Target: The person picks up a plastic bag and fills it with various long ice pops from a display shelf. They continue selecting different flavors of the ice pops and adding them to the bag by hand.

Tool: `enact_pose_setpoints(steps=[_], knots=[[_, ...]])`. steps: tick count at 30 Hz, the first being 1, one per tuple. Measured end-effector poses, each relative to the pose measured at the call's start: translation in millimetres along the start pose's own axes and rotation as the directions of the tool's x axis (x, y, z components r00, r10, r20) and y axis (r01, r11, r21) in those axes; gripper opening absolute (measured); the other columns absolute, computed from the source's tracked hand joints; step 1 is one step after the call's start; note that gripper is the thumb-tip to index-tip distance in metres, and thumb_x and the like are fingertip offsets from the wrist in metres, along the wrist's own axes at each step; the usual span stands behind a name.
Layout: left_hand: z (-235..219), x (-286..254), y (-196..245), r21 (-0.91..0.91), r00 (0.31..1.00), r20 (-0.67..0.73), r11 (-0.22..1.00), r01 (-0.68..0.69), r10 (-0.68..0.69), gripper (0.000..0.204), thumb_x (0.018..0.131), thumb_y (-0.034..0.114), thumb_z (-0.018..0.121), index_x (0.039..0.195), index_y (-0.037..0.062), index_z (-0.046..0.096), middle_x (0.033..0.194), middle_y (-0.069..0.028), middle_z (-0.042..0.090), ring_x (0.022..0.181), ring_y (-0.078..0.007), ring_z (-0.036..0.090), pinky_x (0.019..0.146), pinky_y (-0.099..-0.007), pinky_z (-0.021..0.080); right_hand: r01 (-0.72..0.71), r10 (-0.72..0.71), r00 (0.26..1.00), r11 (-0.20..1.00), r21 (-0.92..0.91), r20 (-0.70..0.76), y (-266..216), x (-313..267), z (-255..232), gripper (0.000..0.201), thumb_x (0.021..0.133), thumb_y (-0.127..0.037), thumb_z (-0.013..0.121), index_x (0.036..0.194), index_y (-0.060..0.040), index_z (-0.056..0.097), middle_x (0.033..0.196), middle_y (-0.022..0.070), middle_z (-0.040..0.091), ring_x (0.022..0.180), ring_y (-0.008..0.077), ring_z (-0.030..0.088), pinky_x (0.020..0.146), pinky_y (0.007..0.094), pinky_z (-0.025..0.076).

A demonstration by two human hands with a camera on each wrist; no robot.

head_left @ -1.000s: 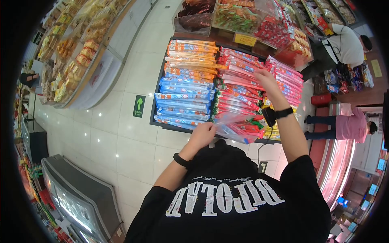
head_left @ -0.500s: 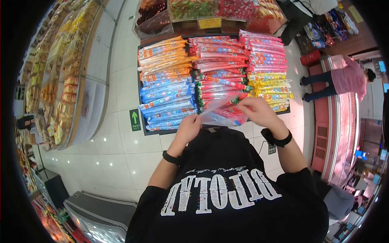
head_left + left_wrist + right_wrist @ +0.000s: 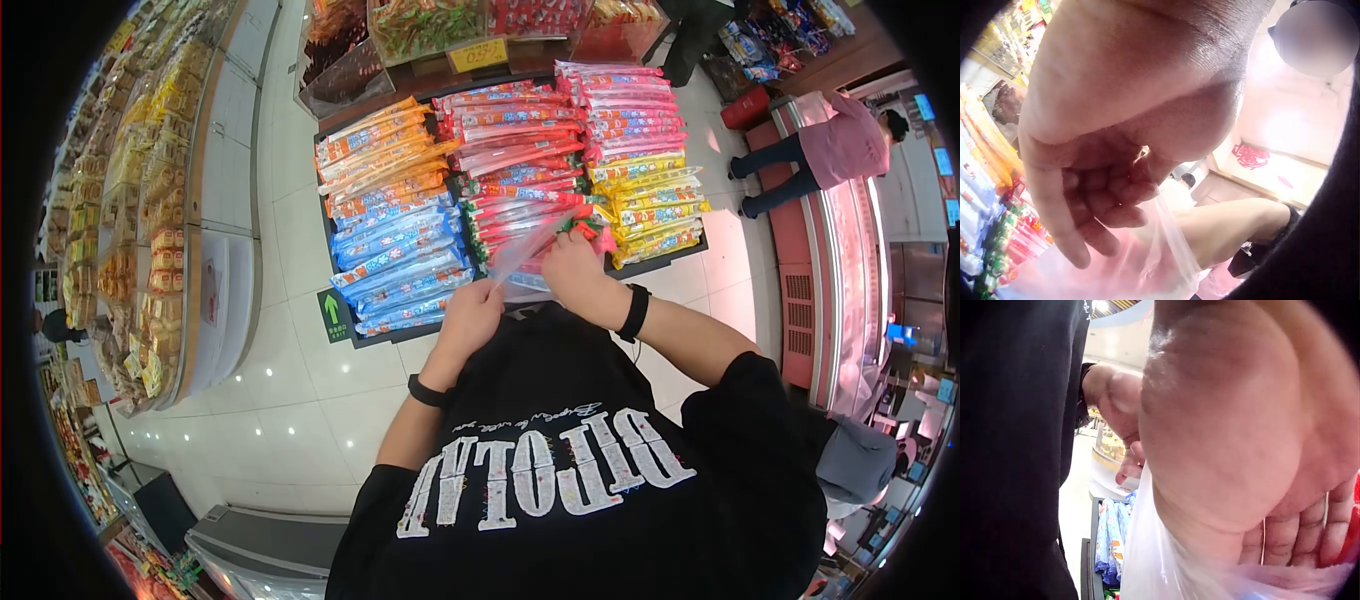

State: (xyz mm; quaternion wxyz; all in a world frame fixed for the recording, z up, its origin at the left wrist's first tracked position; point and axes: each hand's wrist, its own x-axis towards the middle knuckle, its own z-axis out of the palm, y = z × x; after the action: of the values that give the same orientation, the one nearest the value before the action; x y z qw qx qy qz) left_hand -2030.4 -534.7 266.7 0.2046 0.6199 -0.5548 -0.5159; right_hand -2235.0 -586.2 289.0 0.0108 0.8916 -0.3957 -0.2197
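Note:
The left hand point(image 3: 472, 318) pinches the rim of a clear plastic bag point(image 3: 522, 258) between thumb and fingertips. In the left wrist view that hand point(image 3: 1116, 119) has its film hanging below, with the remaining fingers loosely bent. Opposite it, the right hand point(image 3: 578, 275) has its fingers curled at the bag's other side, beside red and green packet ends point(image 3: 584, 228). The right wrist view has the bag point(image 3: 1160, 569) across the right thumb point(image 3: 1229, 425) and fingers. Pinkish contents show blurred through the film.
A black-edged display point(image 3: 660, 260) holds rows of long orange, blue point(image 3: 395, 255), red, pink and yellow packets. Clear bins with a yellow price sign point(image 3: 478, 55) stand behind. Shelves point(image 3: 150, 230) line the left; a person in pink point(image 3: 845, 140) stands by a counter at right.
The right hand has come back from the red packets to the bag, then moved inward along its rim. The left hand keeps its pinch. The view has shifted, with the display now further left.

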Motion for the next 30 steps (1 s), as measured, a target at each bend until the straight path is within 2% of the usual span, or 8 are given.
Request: enact_pose_setpoints(steps=[5, 9, 13, 15, 18, 20, 25, 30], knots=[[-4, -1, 5, -0.034, 0.999, -0.042, 0.999, 0.016, -0.017, 0.035, 0.097, 0.026, 0.050, 0.084, -0.0032, 0.065, 0.072, -0.0163, 0.065, 0.071, -0.0313, 0.065, 0.067, -0.0413, 0.048, 0.027, 0.015, 0.970, 0.985, 0.168, -0.244, 12, -3, 4, 0.018, 0.079, -0.017, 0.066, 0.092, -0.0044, 0.071, 0.096, 0.0143, 0.070, 0.091, 0.0295, 0.065, 0.077, 0.0410, 0.049], [-11, 1, -4, -0.018, 0.998, -0.035, 0.999, 0.050, -0.050, 0.034, 0.099, 0.025, 0.051, 0.089, -0.0046, 0.065, 0.072, -0.0119, 0.066, 0.067, -0.0215, 0.064, 0.065, -0.0349, 0.049, 0.012, 0.251, 0.862, 0.858, 0.513, -0.440, 28, -17, -31, 0.017, 0.086, -0.018, 0.063, 0.092, -0.0023, 0.068, 0.090, 0.0187, 0.069, 0.072, 0.0322, 0.068, 0.062, 0.0417, 0.052], [-6, 8, -27, -0.070, 0.996, -0.093, 0.998, 0.001, -0.008, 0.033, 0.100, 0.023, 0.051, 0.090, -0.0053, 0.065, 0.072, -0.0102, 0.064, 0.068, -0.0188, 0.064, 0.066, -0.0328, 0.050, -0.040, 0.475, 0.853, 0.472, 0.880, -0.216, 71, -42, -55, 0.020, 0.094, -0.020, 0.063, 0.100, -0.0010, 0.066, 0.076, 0.0121, 0.066, 0.057, 0.0199, 0.063, 0.055, 0.0334, 0.050], [-4, 7, -28, -0.146, 0.992, -0.117, 0.989, 0.036, -0.053, 0.032, 0.098, 0.023, 0.051, 0.088, -0.0046, 0.065, 0.072, -0.0134, 0.065, 0.069, -0.0250, 0.064, 0.065, -0.0363, 0.049, -0.043, 0.556, 0.822, 0.270, 0.962, -0.119, 95, -50, -38, 0.024, 0.094, -0.024, 0.065, 0.098, -0.0002, 0.067, 0.073, 0.0114, 0.065, 0.053, 0.0165, 0.061, 0.053, 0.0312, 0.049], [-3, 6, -28, -0.188, 0.987, -0.132, 0.980, 0.065, -0.091, 0.032, 0.099, 0.023, 0.052, 0.090, -0.0054, 0.065, 0.072, -0.0112, 0.064, 0.067, -0.0215, 0.064, 0.065, -0.0343, 0.049, 0.114, 0.600, 0.796, -0.026, 0.993, -0.076, 121, -66, -23, 0.022, 0.096, -0.023, 0.065, 0.098, -0.0005, 0.067, 0.072, 0.0047, 0.063, 0.055, 0.0093, 0.058, 0.052, 0.0258, 0.047], [-4, 6, -31, -0.184, 0.986, -0.112, 0.977, 0.103, -0.125, 0.032, 0.101, 0.023, 0.052, 0.099, -0.0052, 0.068, 0.074, -0.0056, 0.061, 0.068, -0.0142, 0.062, 0.066, -0.0287, 0.051, 0.160, 0.615, 0.783, -0.061, 0.985, -0.089, 142, -78, -8, 0.020, 0.099, -0.020, 0.060, 0.096, -0.0005, 0.066, 0.074, 0.0018, 0.063, 0.059, 0.0088, 0.059, 0.056, 0.0240, 0.047], [11, 4, -30, -0.340, 0.940, -0.270, 0.934, 0.111, -0.210, 0.031, 0.100, 0.022, 0.052, 0.091, -0.0054, 0.066, 0.072, -0.0087, 0.064, 0.068, -0.0155, 0.064, 0.063, -0.0300, 0.051, 0.412, 0.733, 0.676, -0.300, 0.860, -0.068, 204, -102, 30, 0.018, 0.101, -0.017, 0.057, 0.098, -0.0008, 0.064, 0.081, 0.0028, 0.064, 0.068, 0.0097, 0.061, 0.061, 0.0229, 0.048], [23, 6, -16, -0.415, 0.883, -0.373, 0.902, 0.117, -0.285, 0.031, 0.099, 0.020, 0.052, 0.095, -0.0067, 0.066, 0.076, -0.0098, 0.066, 0.069, -0.0156, 0.065, 0.062, -0.0289, 0.054, 0.514, 0.763, 0.642, -0.354, 0.781, -0.076, 304, -91, 57, 0.026, 0.104, -0.026, 0.054, 0.097, -0.0027, 0.062, 0.076, 0.0009, 0.058, 0.064, 0.0090, 0.049, 0.062, 0.0251, 0.039]])
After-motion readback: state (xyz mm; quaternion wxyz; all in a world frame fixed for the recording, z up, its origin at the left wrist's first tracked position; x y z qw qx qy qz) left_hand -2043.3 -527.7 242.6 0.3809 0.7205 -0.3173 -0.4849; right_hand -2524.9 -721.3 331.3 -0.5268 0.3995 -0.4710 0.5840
